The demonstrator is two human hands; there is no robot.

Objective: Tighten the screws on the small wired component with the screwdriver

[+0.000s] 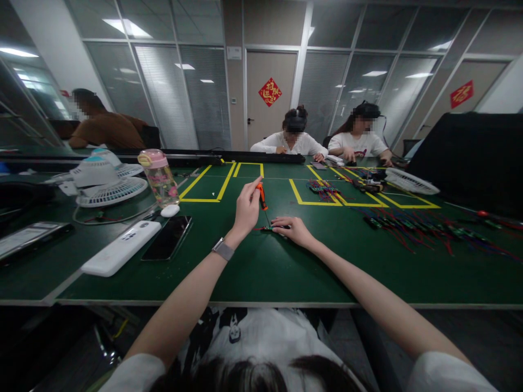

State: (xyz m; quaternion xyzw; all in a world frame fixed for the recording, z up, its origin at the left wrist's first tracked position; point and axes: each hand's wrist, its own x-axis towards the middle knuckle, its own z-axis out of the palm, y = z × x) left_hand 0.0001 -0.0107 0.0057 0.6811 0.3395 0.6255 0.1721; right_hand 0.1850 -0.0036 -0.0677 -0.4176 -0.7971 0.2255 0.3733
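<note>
A: Largest first. The table?
B: Green table (pixel 327 280). Near edge runs just before the wearer's body, both forearms crossing above it. Green surface stretches from the right forearm to a heap of wired boards (pixel 408 226), well apart.
A: Containers?
B: Yellow tape outline (pixel 318 203), ahead and right, a clump of wired boards (pixel 322 189) inside. Left: clear bottle (pixel 160 179), pink lid, upright; liquid level, can't tell. Black phone (pixel 167 238) lies between bottle and near edge.
A: Hands?
B: Left hand (pixel 245 209) raised, wrist bent up, fingers closed around an orange-and-black screwdriver (pixel 262 197). Right hand (pixel 298 231) low, palm down, fingers close together over the work; gripping or only pressing, can't tell.
A: And the work?
B: Small circuit board (pixel 267 228), flat on the green between the hands, red wire leading left. Screwdriver slants, shaft down to it; exact contact too small to tell.
</note>
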